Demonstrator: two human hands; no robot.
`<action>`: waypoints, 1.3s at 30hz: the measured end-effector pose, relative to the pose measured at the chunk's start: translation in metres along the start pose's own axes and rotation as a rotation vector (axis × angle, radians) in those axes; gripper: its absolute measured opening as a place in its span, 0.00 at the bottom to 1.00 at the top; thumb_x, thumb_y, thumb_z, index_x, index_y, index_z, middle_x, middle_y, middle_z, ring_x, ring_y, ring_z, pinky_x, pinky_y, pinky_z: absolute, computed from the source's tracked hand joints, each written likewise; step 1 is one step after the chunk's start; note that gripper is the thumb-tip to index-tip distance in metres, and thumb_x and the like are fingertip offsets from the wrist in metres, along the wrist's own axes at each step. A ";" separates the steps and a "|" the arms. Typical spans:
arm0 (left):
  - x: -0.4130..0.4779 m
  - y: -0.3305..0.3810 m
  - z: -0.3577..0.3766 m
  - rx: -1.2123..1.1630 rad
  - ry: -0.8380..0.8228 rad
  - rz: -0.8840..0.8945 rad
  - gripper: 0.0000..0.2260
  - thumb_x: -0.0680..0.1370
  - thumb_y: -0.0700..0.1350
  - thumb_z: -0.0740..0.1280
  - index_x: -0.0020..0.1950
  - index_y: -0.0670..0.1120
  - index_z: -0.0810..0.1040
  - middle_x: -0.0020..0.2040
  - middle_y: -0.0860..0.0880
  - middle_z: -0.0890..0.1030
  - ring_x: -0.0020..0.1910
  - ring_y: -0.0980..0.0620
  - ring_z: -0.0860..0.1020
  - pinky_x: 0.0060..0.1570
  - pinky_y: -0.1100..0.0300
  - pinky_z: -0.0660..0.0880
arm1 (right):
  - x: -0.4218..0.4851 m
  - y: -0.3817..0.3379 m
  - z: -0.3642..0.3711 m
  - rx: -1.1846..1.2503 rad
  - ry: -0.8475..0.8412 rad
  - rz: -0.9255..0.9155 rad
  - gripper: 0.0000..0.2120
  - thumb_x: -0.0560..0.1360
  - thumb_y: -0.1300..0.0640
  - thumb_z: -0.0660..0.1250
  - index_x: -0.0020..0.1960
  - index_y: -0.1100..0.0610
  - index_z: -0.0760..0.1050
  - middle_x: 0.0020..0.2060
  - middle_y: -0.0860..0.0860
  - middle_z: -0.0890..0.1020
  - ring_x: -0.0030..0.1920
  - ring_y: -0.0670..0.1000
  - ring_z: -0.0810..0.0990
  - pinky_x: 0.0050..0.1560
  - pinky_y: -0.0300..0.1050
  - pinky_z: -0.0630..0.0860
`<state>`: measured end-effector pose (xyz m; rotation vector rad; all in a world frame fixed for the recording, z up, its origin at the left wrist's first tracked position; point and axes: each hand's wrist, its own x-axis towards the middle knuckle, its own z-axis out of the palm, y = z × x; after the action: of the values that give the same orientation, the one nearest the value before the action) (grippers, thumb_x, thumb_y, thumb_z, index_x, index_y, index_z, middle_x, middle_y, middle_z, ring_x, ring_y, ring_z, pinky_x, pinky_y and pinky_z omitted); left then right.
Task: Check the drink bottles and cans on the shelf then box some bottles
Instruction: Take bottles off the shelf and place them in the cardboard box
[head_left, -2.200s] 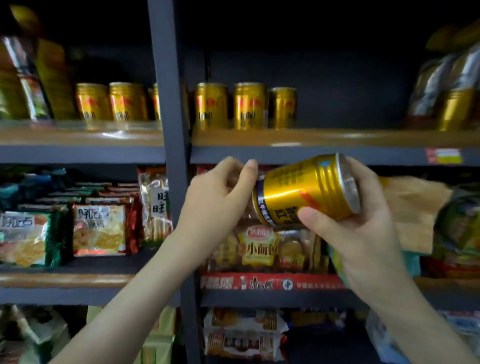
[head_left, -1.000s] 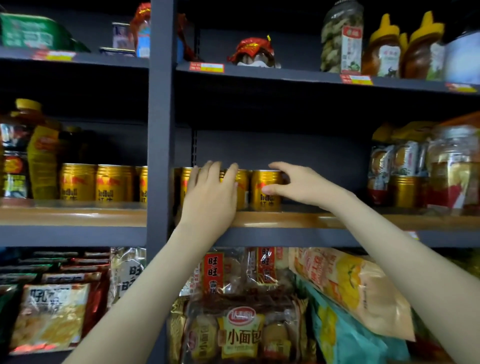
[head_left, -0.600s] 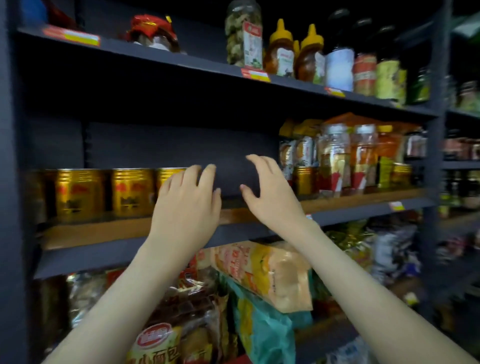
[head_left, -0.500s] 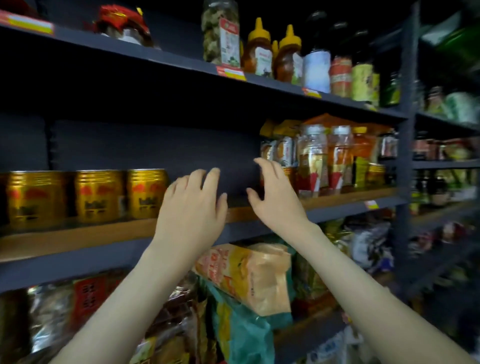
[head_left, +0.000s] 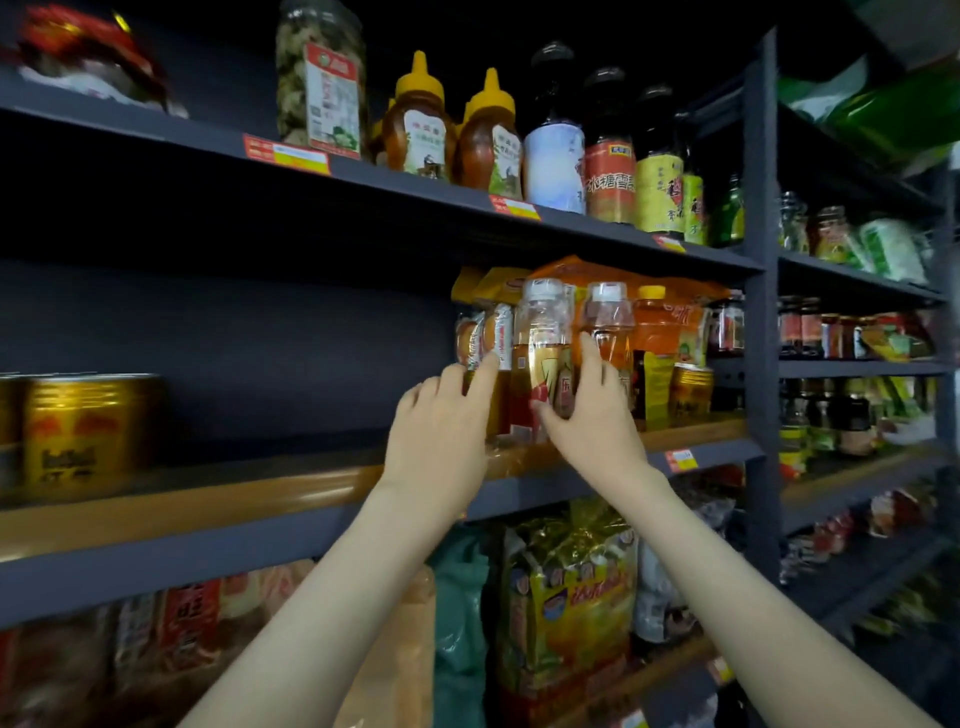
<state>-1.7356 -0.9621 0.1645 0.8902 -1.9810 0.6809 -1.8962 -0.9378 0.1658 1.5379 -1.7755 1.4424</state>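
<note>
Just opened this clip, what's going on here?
A person faces store shelving, both arms raised. The right hand grips an amber drink bottle standing upright on the middle shelf. The left hand, fingers fairly straight, touches the neighbouring bottles just left of it. The bottle seems not yet lifted; gold cans stand farther left.

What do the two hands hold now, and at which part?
The right hand grips the tea bottle around its labelled middle. The left hand lies at the bottle's left side; whether it grips cannot be told.
</note>
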 end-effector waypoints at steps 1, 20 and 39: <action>0.007 0.001 0.001 0.025 -0.008 -0.021 0.30 0.81 0.42 0.60 0.79 0.50 0.48 0.71 0.46 0.67 0.67 0.45 0.69 0.64 0.55 0.66 | 0.005 0.002 0.002 -0.009 0.002 -0.013 0.44 0.75 0.49 0.69 0.79 0.50 0.43 0.74 0.56 0.59 0.74 0.56 0.59 0.66 0.51 0.68; 0.019 0.002 -0.006 -0.504 -0.120 -0.169 0.31 0.84 0.53 0.53 0.77 0.59 0.33 0.67 0.45 0.73 0.53 0.50 0.78 0.51 0.55 0.76 | 0.010 -0.015 0.029 0.235 0.009 -0.421 0.49 0.77 0.59 0.67 0.72 0.31 0.31 0.76 0.52 0.55 0.72 0.56 0.66 0.66 0.56 0.72; -0.005 0.014 -0.042 -0.875 0.306 -0.163 0.37 0.79 0.54 0.64 0.73 0.72 0.39 0.58 0.64 0.68 0.52 0.71 0.71 0.48 0.72 0.67 | 0.002 -0.007 -0.031 0.461 0.013 -0.222 0.37 0.78 0.59 0.64 0.76 0.39 0.48 0.77 0.47 0.58 0.76 0.47 0.55 0.75 0.53 0.58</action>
<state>-1.7248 -0.9221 0.1795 0.3656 -1.6484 -0.1623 -1.9008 -0.9114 0.1830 1.8678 -1.2655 1.8213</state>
